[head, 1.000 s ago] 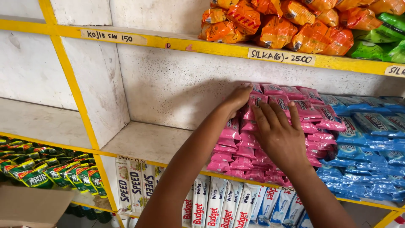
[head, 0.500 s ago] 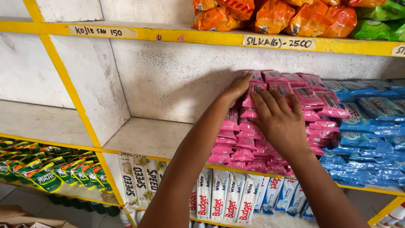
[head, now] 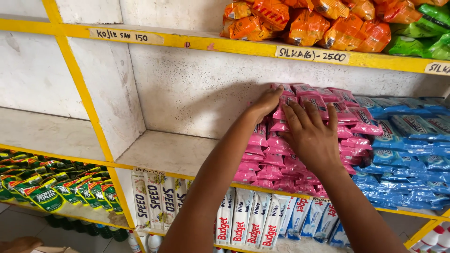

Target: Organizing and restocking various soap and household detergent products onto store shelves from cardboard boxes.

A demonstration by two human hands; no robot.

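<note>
A tall stack of pink sachet packets (head: pixel 269 157) stands on the middle shelf (head: pixel 164 152) of a white unit with yellow edges. My left hand (head: pixel 266 102) lies against the stack's upper left side, fingers curled over the top packets. Flat on the front of the stack rests my right hand (head: pixel 311 136), fingers spread and pointing up. Neither hand grips a single packet; both press on the pile.
Blue packets (head: pixel 405 150) are stacked to the right of the pink ones. Orange bags (head: pixel 309 21) and green bags (head: pixel 424 33) fill the top shelf. White packets (head: pixel 248 220) hang below, with green sachets (head: pixel 42 187) at lower left. The left half of the middle shelf holds nothing.
Both hands have stayed on the pink stack, with the right hand's fingers spreading a little more across its front. The view has drifted slightly.
</note>
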